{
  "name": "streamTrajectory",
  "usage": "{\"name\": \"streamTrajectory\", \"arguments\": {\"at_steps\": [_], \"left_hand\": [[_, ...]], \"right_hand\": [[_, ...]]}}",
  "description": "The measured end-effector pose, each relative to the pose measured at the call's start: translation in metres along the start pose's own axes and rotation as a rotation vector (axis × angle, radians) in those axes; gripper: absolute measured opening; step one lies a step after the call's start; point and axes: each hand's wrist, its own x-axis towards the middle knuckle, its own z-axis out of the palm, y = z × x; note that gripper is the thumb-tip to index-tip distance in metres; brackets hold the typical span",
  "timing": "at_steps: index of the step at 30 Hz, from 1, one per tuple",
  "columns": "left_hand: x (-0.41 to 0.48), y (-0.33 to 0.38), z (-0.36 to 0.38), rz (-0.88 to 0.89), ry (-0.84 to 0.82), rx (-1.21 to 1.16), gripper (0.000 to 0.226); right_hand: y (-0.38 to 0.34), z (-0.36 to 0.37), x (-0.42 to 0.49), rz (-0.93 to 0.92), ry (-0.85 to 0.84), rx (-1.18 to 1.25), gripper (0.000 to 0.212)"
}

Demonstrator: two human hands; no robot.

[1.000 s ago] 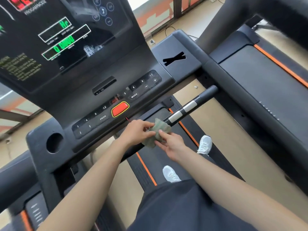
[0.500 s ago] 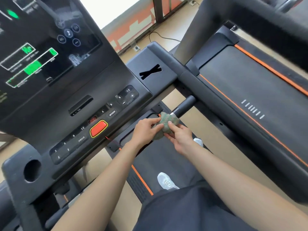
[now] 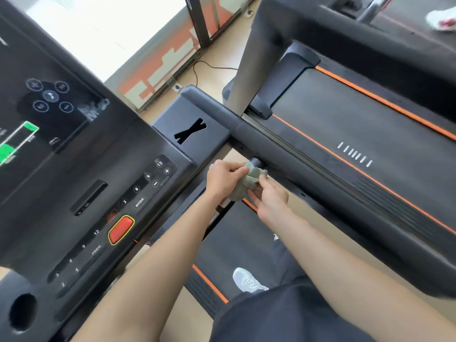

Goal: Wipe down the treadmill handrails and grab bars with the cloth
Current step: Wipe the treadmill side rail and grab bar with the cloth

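A crumpled grey-green cloth (image 3: pixel 248 182) is bunched at the tip of the short black grab bar (image 3: pixel 256 162), of which only the end cap shows. My left hand (image 3: pixel 223 178) pinches the cloth from the left. My right hand (image 3: pixel 270 197) holds it from below and right. The thick black right handrail (image 3: pixel 308 174) runs diagonally just beyond the cloth, from the console corner toward the lower right.
The console (image 3: pixel 106 201) with a red stop button (image 3: pixel 121 229) and number keys fills the left. A cup hole (image 3: pixel 22 312) is at lower left. A neighbouring treadmill belt (image 3: pixel 370 134) lies to the right. My white shoe (image 3: pixel 248 280) stands on the belt below.
Both hands have slid the cloth along the grab bar to its tip, so most of the bar is now covered. The view has swung left and down relative to the console.
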Motion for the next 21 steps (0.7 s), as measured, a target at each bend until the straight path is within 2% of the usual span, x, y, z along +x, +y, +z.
{"name": "streamTrajectory", "arguments": {"at_steps": [5, 8, 11, 14, 18, 21], "left_hand": [[0.016, 0.019, 0.007, 0.014, 0.124, -0.082, 0.007], [0.020, 0.027, 0.013, -0.028, 0.203, -0.070, 0.014], [0.020, 0.021, 0.019, -0.107, 0.030, -0.045, 0.027], [0.021, 0.012, 0.017, -0.139, -0.148, -0.158, 0.033], [0.024, 0.013, 0.003, -0.113, -0.250, -0.100, 0.033], [0.021, 0.007, -0.006, -0.103, -0.264, -0.015, 0.029]], "right_hand": [[-0.008, 0.002, 0.001, -0.058, 0.067, 0.099, 0.007], [-0.009, 0.003, 0.002, -0.084, 0.034, 0.102, 0.010], [-0.005, 0.004, 0.001, -0.077, -0.088, 0.040, 0.014], [-0.007, 0.004, 0.005, -0.066, -0.112, -0.038, 0.019], [-0.008, 0.006, 0.010, -0.047, -0.071, -0.150, 0.014], [0.004, 0.006, 0.010, -0.050, -0.094, -0.208, 0.018]]}}
